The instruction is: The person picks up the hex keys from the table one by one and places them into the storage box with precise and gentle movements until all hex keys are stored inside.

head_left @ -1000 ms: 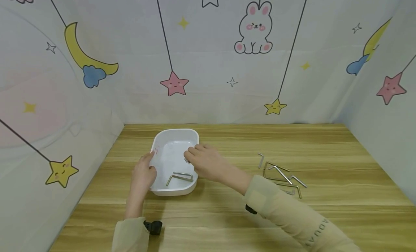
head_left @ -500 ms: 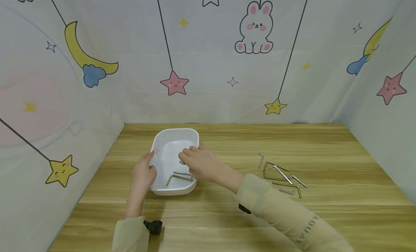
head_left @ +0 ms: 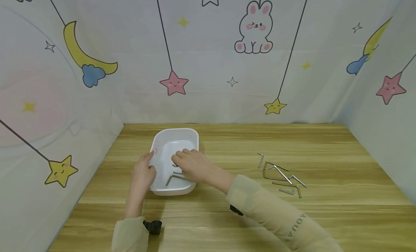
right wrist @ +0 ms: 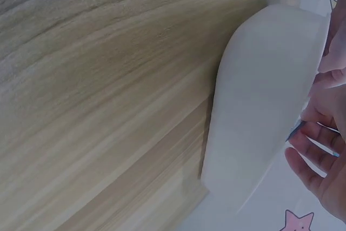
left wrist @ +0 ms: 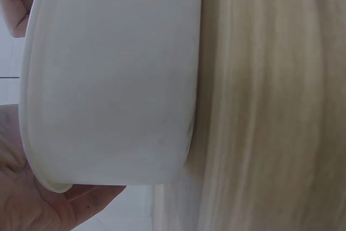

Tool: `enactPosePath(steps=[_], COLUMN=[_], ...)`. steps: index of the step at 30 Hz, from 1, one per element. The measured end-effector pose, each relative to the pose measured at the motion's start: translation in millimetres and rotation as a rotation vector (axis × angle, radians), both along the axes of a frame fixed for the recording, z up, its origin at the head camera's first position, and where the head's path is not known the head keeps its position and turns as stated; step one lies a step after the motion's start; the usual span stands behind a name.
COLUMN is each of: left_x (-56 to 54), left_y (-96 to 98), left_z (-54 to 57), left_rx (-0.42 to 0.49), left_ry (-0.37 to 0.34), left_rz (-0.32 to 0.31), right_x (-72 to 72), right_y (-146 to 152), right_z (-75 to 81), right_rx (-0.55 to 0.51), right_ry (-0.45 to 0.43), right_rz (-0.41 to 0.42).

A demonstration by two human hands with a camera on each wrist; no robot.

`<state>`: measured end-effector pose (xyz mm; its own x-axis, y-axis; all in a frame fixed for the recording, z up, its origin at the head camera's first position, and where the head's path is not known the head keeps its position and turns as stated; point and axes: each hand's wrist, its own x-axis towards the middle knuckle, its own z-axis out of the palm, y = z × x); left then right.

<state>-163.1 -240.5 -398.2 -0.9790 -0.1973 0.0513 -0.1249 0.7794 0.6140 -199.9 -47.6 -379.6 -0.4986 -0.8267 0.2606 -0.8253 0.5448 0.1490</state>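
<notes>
In the head view a white tray [head_left: 173, 192] stands on the wooden table, left of centre. My left hand [head_left: 143, 172] grips its left rim; the left wrist view shows a finger [left wrist: 96, 201] against the tray's outer wall. Over the tray's right side, my right hand [head_left: 193, 166] pinches a hex key [head_left: 174, 165], mostly hidden by the fingers. A small dark bit of that hex key [right wrist: 295, 129] shows between thumb and fingers in the right wrist view. On the tray's floor below lie a brass-coloured hex key [head_left: 173, 176] and a silver one, partly covered by my hand.
Several L-shaped hex keys [head_left: 282, 174], silver and brass-coloured, lie in a loose group on the table to the right. A separate small silver hex key [head_left: 261, 160] lies just behind them. Printed cloth walls [head_left: 214, 93] enclose the table's back and sides.
My right hand has moved left and slightly down, further over the tray with the hex key, covering more of the keys inside. The left hand and tray have stayed put.
</notes>
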Motion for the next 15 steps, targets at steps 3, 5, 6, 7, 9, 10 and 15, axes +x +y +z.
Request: enactPosePath(steps=[3, 5, 6, 7, 9, 10, 15], left_x=[0.6, 0.8, 1.0, 1.1, 1.3, 1.5, 2.0], left_y=[0.2, 0.4, 0.4, 0.4, 0.3, 0.4, 0.6], left_z=[0.8, 1.3, 1.5, 1.5, 1.6, 1.8, 2.7], left_rx=[-0.005, -0.005, -0.005, -0.004, -0.005, -0.006, -0.006], left_ry=[0.002, 0.004, 0.006, 0.009, 0.017, 0.02, 0.026], left_rz=[-0.001, -0.002, -0.002, -0.002, -0.003, -0.005, -0.009], right_x=[0.2, 0.0, -0.1, -0.1, -0.4, -0.9, -3.4], right_y=[-1.7, -3.1, -4.0, -4.9, -7.0, -8.3, -14.8], right_z=[-2.9, -4.3, -4.8, -5.1, -5.5, -5.8, -5.9], right_rx=[-0.001, 0.003, 0.004, 0.007, 0.014, 0.019, 0.047], right_ry=[-0.008, -0.013, -0.014, -0.018, -0.027, -0.035, -0.1], right_rz=[0.002, 0.001, 0.0, -0.001, -0.005, -0.009, -0.028])
